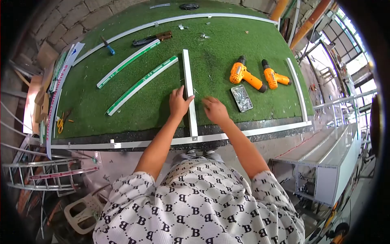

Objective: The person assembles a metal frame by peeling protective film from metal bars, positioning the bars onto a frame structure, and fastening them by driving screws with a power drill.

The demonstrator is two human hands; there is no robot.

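Note:
My left hand (pixel 179 105) grips a white metal bar (pixel 187 75), its thumb on the right side and fingers over the left. The bar lies lengthwise away from me, its near end meeting the long white front rail (pixel 252 131). Just beyond the left thumb is a small shiny piece, too small to name. A short way to the right, my right hand (pixel 216 110) hovers low over the green turf, its fingers curled together; what they hold, if anything, is hidden. Right of it sits a tray of screws (pixel 242 99), below an orange cordless drill (pixel 246 76).
A second orange drill (pixel 276 76) lies further right. Two green-taped strips (pixel 142 85) rest on the left, with a blue-handled screwdriver (pixel 108 47) and yellow-handled scissors (pixel 61 124) beyond. White rails border the turf-covered table (pixel 243 44). A plastic chair (pixel 83 213) stands at lower left.

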